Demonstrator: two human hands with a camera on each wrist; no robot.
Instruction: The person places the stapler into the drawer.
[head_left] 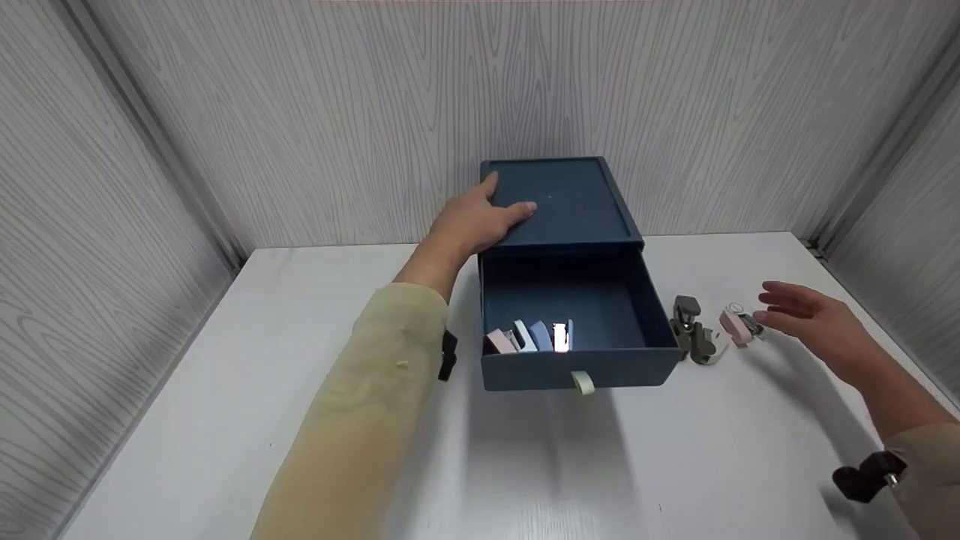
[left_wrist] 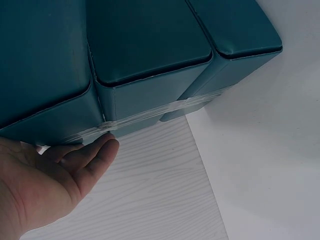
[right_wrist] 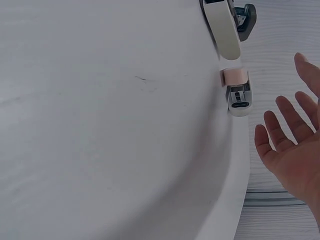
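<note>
From the head view, there's a dark blue box (head_left: 559, 199) sitting at the far middle of the white worktop (head_left: 225, 390), with its drawer (head_left: 577, 360) pulled out toward the near side. The left hand (head_left: 480, 217) lies flat on the box's top at its left edge, fingers stretched out and relaxed, not gripping anything. Inside the drawer, along the front wall, there's a row of small staplers (head_left: 529, 337) in pink, white and blue, one catching a bright glare. A pale pull tab (head_left: 583, 382) hangs off the drawer front. Right of the drawer, on the worktop, sit a grey-green stapler (head_left: 694, 330) and a pink stapler (head_left: 739, 326). The right hand (head_left: 814, 322) hovers just beside the pink one, fingers spread and loose, holding nothing. No readable brand or writing anywhere as far as I can see.

Left wrist view: the left hand (left_wrist: 45, 185) is open, palm showing, fingertips touching the box's (left_wrist: 150, 55) teal edge, where a strip of clear tape (left_wrist: 150, 116) runs along it.

Right wrist view: the right hand (right_wrist: 290, 155) is open with its fingers (right_wrist: 272, 132) straight, near the pink stapler (right_wrist: 236, 90) but apart from it. The grey-green stapler (right_wrist: 225, 30) lies just beyond. Any label on them is too small to make out.
</note>
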